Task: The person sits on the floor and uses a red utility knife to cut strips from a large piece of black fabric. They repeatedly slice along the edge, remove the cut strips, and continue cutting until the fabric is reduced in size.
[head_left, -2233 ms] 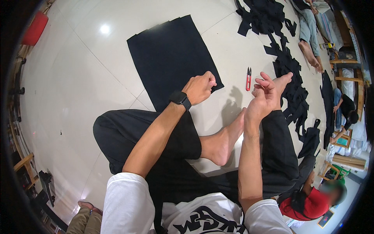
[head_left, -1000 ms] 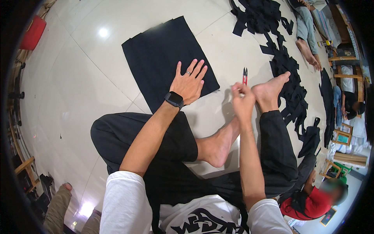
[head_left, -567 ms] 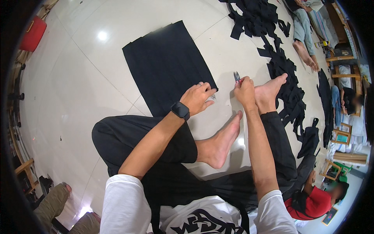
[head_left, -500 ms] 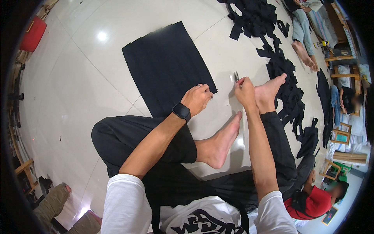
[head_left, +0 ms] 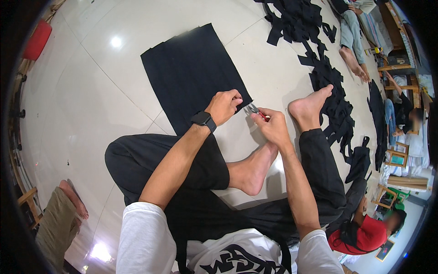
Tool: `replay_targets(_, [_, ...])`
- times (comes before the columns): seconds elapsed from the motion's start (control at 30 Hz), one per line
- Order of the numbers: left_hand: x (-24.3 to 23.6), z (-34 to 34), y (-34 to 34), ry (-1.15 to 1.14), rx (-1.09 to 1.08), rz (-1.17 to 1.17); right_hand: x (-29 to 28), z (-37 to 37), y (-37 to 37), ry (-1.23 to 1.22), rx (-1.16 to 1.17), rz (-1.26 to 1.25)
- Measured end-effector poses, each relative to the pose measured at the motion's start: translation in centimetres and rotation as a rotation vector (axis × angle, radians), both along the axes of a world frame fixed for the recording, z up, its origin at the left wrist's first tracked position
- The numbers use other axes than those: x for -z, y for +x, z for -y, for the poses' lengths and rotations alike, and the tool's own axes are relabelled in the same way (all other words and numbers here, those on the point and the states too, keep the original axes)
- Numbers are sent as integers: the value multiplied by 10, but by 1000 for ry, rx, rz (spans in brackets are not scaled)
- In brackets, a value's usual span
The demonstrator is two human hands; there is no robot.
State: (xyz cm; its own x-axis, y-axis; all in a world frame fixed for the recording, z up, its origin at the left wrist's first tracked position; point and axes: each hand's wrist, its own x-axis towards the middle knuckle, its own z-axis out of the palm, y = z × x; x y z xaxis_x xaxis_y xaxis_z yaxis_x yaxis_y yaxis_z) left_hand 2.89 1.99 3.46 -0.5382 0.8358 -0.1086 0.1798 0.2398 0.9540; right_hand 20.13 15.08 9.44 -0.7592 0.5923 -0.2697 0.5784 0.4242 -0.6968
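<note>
A stack of flat black cloth pieces (head_left: pixel 196 68) lies on the floor in front of me, its far edges slightly fanned. Over its near right part is my left hand (head_left: pixel 223 108), the fingers curled and pinched together near the corner; what is between the fingertips is hidden. My right hand (head_left: pixel 273 128) is closed around small red-handled thread snips (head_left: pixel 261 114). Their grey blades point up and left, close to the cloth's corner and the left fingertips. I cannot tell whether the blades touch the cloth.
My bare feet (head_left: pixel 255 171) (head_left: pixel 310 107) flank the right hand. Tangled black cloth strips (head_left: pixel 335 102) trail along the right. Other people sit at the right, one in a red shirt (head_left: pixel 367 235); someone's foot (head_left: pixel 73 198) is at the lower left. A red container (head_left: pixel 37 40) stands far left.
My right hand has swung left with the snips, from beside my right foot to the cloth's corner. My left hand has drawn slightly back and left, its fingers pinched.
</note>
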Motion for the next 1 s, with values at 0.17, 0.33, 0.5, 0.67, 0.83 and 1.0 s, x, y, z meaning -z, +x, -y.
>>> replay_targets(0.17, [0,0,1,25,-11,13,5,8,-12,-42,-33,64])
replay_targets(0.33, [8,-1,-1,14,6,-71,13,11,-20,-69,-31,83])
replay_targets(0.5, [18,-2,1,107,-14,-115,16,17,-19,-93,29,48])
replay_targets(0.67, [11,-2,-8,130,-72,-185,14,12,-14,-4,144,-44])
replay_targets(0.83, [-11,5,-26,61,-188,-129,17,-18,-5,202,166,16])
replay_targets(1.0, [-26,21,-62,53,-266,-214,33,-26,0,626,24,-157])
